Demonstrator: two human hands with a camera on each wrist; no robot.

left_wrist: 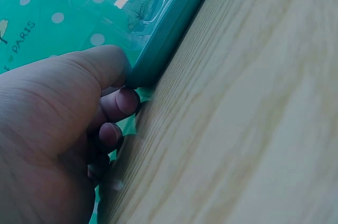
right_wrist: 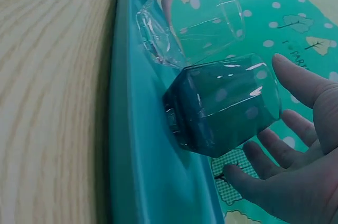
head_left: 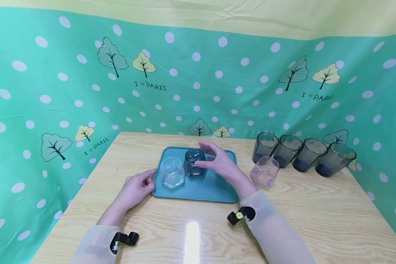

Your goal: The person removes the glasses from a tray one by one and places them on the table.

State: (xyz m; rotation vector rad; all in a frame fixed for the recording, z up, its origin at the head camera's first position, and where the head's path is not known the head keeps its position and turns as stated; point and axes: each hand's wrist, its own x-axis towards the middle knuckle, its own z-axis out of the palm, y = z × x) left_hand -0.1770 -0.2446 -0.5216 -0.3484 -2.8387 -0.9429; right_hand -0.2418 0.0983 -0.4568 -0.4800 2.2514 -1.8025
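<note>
A teal tray lies on the table, with a clear glass and a dark smoky glass standing side by side on it. My left hand holds the tray's left edge near its front corner; the left wrist view shows the thumb against the corner and the other fingers curled below. Over the tray, my right hand is spread beside the dark glass. In the right wrist view, its thumb and fingers are parted near the rim of that glass, with no firm grip visible.
To the right of the tray stands a pinkish clear glass. Behind it several tall dark tumblers form a row near the table's back right edge. A green dotted curtain hangs behind the wooden table.
</note>
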